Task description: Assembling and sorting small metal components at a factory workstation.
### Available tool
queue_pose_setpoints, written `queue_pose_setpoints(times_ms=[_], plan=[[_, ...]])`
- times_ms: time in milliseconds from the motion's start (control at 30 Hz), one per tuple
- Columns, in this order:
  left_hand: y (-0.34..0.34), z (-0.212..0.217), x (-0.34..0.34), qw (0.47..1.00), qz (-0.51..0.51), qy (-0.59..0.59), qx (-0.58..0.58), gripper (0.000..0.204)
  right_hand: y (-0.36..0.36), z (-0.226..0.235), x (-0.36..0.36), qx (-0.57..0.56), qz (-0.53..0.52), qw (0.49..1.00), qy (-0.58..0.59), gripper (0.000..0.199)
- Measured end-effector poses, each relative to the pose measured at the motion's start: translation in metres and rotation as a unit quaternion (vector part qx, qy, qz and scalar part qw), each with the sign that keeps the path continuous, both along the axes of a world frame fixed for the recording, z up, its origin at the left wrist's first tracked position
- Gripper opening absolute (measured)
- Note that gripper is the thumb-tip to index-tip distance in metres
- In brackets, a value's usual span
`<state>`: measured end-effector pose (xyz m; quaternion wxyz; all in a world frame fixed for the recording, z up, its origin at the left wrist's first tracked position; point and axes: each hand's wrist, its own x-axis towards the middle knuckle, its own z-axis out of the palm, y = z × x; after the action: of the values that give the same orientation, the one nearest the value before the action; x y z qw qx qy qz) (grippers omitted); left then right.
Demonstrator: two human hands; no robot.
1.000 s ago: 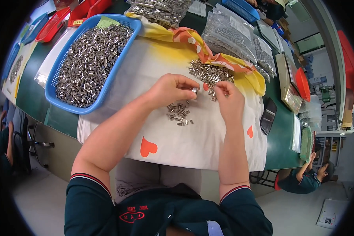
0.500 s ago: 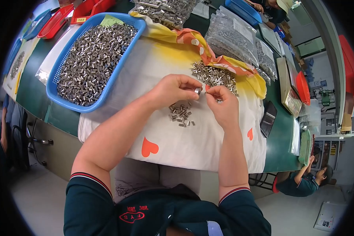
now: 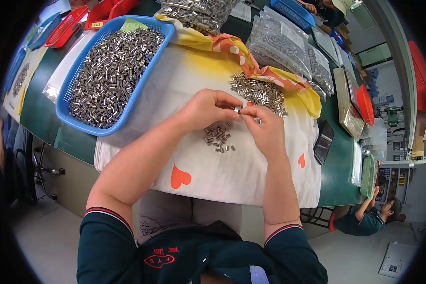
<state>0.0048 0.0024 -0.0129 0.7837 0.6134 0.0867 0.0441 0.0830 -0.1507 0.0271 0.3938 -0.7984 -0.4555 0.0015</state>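
Over the cloth, my left hand [image 3: 212,110] is closed, its thumb and fingers pinching a small shiny metal cylinder [image 3: 237,109]. My right hand [image 3: 266,127] is closed in a pinch too, its fingertips touching the cylinder's right side. Anything between the right fingertips is too small to make out. Just below the hands lies a small group of loose metal cylinders [image 3: 218,139]. Beyond them a larger pile of metal cylinders [image 3: 257,93] rests against a folded yellow and orange edge of the white cloth [image 3: 227,177].
On the left stands a blue basket [image 3: 61,106] full of similar cylinders. Bags of metal parts [image 3: 277,42] line the far side. A dark flat object [image 3: 323,143] lies right of the cloth on the green table [image 3: 341,187]. Other people [image 3: 364,220] work nearby.
My right hand has moved slightly left, bringing its fingertips from just apart to contact with the cylinder in my left hand. My left hand has stayed nearly still.
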Motion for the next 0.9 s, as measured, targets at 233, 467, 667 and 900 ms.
queue_pose_setpoints(times_ms=[233, 467, 667, 900], plan=[[0.0, -0.001, 0.001, 1.0, -0.021, 0.016, 0.0, 0.029, -0.003, 0.002, 0.008, 0.001, -0.03, 0.983, 0.182, 0.009], [0.001, 0.002, 0.0, 0.999, -0.031, 0.021, 0.023, 0.029, -0.016, 0.003, 0.026, -0.173, -0.139, 0.973, 0.069, 0.009], [0.0, 0.002, 0.001, 0.999, -0.03, 0.008, 0.012, 0.027, -0.009, -0.013, 0.026, -0.189, -0.107, 0.971, -0.097, 0.007], [0.001, 0.001, 0.001, 1.0, -0.022, -0.006, -0.02, 0.027, -0.003, -0.012, 0.019, -0.134, -0.127, 0.981, -0.06, 0.006]])
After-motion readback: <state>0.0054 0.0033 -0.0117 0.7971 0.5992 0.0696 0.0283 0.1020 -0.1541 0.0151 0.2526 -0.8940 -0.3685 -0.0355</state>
